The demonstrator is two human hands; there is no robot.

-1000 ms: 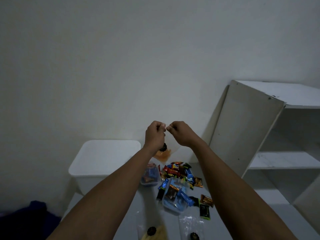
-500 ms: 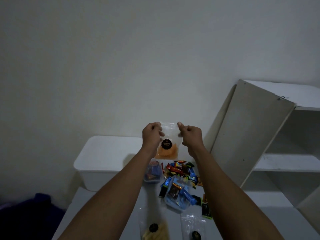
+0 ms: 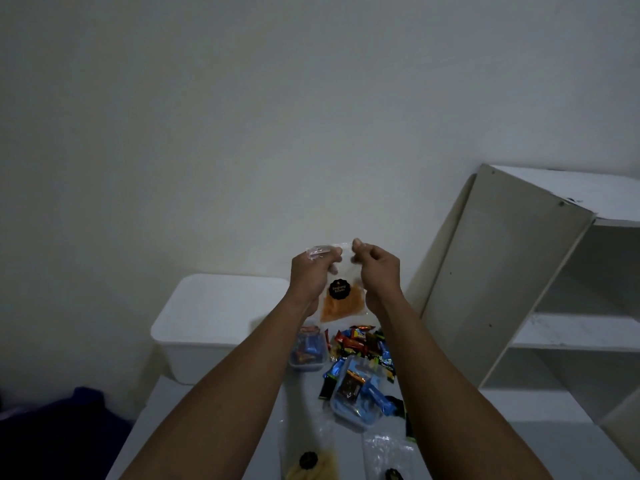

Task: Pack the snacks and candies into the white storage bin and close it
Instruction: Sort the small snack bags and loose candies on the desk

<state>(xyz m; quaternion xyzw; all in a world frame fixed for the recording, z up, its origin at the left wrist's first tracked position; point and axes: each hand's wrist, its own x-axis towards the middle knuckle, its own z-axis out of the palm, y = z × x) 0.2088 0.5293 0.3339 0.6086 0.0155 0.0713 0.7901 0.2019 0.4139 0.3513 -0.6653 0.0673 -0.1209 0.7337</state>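
A: Orange pouch [image 3: 343, 306], where?
B: It was up in the air above the counter [image 3: 301, 400], in front of the wall and hanging upright. It was clear plastic with orange snack in the lower half and a round black label in the middle.

A: Hands?
B: Both were clamped on it. The left hand [image 3: 310, 275] pinched the top left corner and the right hand [image 3: 377, 268] pinched the top edge just beside it. The hands were close together, with the pouch top between them.

A: Bin?
B: The bin [image 3: 214, 306] was white, with a flat lid on. It sat at the back left of the counter, below and left of the pouch, and neither hand touched it.

A: Other snacks?
B: The candies [image 3: 360, 341] lay in a loose, mixed-colour pile on the counter under the pouch. A small tub [image 3: 308, 351] of candies stood just left of the pile. A blue tub [image 3: 356, 396] with a few wrapped bars sat nearer the camera. At the bottom edge were a yellow pouch [image 3: 313, 467] and a clear pouch [image 3: 386, 452], side by side and lying flat.

A: Anything else?
B: A white shelf [image 3: 512, 271] stood on the right. There was a dark blue thing [image 3: 69, 427] at lower left, too dim to tell what.
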